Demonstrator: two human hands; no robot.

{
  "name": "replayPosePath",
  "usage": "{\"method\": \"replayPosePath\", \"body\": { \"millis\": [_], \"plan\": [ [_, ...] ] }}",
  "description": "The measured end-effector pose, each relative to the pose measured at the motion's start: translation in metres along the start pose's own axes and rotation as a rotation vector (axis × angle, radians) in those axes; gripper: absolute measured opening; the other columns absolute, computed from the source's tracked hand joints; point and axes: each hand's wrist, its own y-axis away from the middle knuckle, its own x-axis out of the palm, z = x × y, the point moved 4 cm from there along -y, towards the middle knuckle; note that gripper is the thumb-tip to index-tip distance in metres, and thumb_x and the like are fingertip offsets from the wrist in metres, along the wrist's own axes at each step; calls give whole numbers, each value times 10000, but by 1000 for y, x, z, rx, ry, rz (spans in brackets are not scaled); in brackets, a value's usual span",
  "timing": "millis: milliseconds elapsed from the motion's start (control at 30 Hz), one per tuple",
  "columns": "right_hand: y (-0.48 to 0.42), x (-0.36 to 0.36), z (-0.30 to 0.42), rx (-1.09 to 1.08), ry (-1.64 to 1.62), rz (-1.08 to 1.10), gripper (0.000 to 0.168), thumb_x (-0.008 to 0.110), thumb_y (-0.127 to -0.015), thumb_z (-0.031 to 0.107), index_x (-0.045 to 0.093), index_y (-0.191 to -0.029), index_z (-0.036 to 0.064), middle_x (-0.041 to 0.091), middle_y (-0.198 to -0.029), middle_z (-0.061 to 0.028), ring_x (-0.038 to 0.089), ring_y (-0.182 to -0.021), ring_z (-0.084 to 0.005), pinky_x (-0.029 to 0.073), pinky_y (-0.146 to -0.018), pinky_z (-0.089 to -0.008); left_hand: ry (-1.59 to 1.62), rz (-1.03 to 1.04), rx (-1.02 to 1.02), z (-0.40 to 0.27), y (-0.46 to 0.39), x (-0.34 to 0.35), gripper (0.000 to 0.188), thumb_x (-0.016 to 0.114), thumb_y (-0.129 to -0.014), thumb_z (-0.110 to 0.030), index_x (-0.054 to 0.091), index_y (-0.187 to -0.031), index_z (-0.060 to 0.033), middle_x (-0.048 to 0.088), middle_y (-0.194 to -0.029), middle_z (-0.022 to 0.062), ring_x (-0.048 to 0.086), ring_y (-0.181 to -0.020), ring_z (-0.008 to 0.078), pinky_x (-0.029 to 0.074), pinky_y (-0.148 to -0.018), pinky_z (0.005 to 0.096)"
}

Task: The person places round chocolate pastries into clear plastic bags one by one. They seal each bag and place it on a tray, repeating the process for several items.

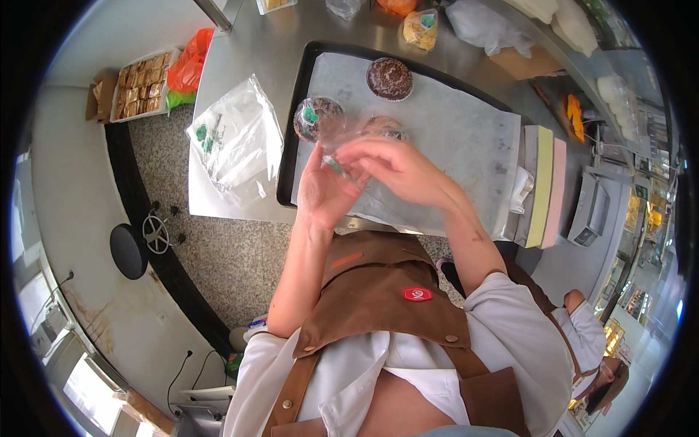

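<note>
My left hand point(327, 191) is turned palm up over the near left part of a baking tray point(297, 104). A thin clear plastic bag point(334, 165) with a green print is held between it and my right hand point(396, 166), whose fingers curl over from the right. Blur hides the bag's outline. Beyond the hands, a round chocolate cake point(389, 80) in a pleated paper cup sits on the tray. To its left lies a second dark cake point(318, 119) with a green printed mark over it, seemingly in clear film. A third cake point(385, 127) is partly hidden behind my right hand.
White parchment paper point(453, 147) lines the tray. Clear printed bags point(237, 142) lie left of it on the steel table point(246, 54). Right of the tray stand yellow and pink boards or boxes point(538, 185). Another person point(581, 338) is at lower right. A round stool point(129, 251) stands left.
</note>
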Motion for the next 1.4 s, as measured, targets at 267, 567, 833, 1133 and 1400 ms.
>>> {"method": "replayPosePath", "body": {
  "millis": [267,567,833,1133,1400],
  "plan": [
    [7,12,-2,-159,562,88,199,612,-852,122,610,-1033,36,511,-1285,-112,476,-1171,-276,420,-939,-356,-35,-129,-28,10,-6,-5,487,442,-950,-408,488,-1164,26,534,-1215,185,505,-1117,291,383,-1004,438],
    [12,22,8,-93,280,-45,261,588,-844,77,518,-1094,43,547,-1159,-103,579,-982,-260,488,-775,-354,124,284,-21,13,-5,-34,394,324,-993,-313,508,-1170,-12,557,-1139,148,516,-1092,262,415,-972,435],
    [14,26,-11,-295,466,-301,268,589,-825,106,514,-1068,20,563,-1003,-149,557,-934,-320,444,-794,-407,-81,-45,42,24,-1,6,444,405,-965,-386,518,-1123,13,548,-1214,200,490,-1168,315,373,-1026,457],
    [21,16,-7,-89,341,-75,330,567,-859,109,502,-1172,23,592,-1111,-142,554,-1057,-293,416,-919,-384,30,-8,-35,31,-7,-14,408,384,-962,-300,483,-1184,27,550,-1200,191,505,-1140,309,396,-1005,439],
    [36,11,41,-91,107,-149,519,554,-868,67,347,-1343,44,532,-1257,-155,551,-1140,-240,452,-911,-369,160,-23,-29,37,-1,-10,314,389,-957,-234,480,-1153,-6,553,-1126,129,521,-1083,270,406,-992,447]
  ]
}}
